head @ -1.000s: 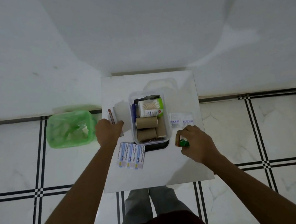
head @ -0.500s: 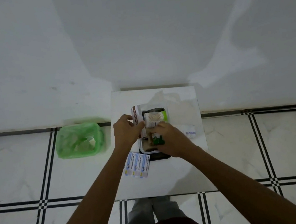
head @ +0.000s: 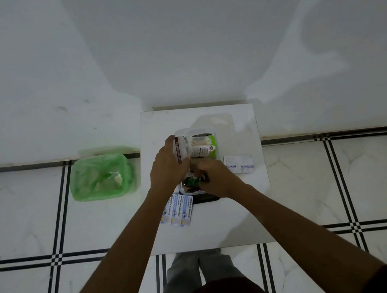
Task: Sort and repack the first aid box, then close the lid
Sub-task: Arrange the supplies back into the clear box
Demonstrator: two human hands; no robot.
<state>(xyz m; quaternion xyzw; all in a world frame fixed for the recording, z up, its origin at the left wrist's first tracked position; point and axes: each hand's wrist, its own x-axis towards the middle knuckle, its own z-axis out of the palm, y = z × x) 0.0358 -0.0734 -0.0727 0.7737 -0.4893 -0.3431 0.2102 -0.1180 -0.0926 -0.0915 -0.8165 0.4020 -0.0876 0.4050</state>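
The clear first aid box (head: 213, 136) stands on the small white table (head: 212, 222), mostly hidden under my hands. My left hand (head: 166, 168) grips an ointment carton (head: 180, 149) upright at the box's left edge. My right hand (head: 216, 176) reaches into the box's near end, where a small green-capped bottle (head: 191, 181) sits by its fingers; whether it still grips the bottle is unclear. A green-edged pack of cotton swabs (head: 201, 146) lies at the box's far end.
Antiseptic bandage strips (head: 178, 209) lie on the table near the box's front left. A white foil sachet (head: 239, 164) lies to the box's right. The clear lid (head: 218, 121) lies behind the box. A green bin (head: 100, 177) stands on the floor, left.
My left hand lifted the carton from the table's left side to the box edge. My right hand carried the green-capped bottle from the table into the box's near end.
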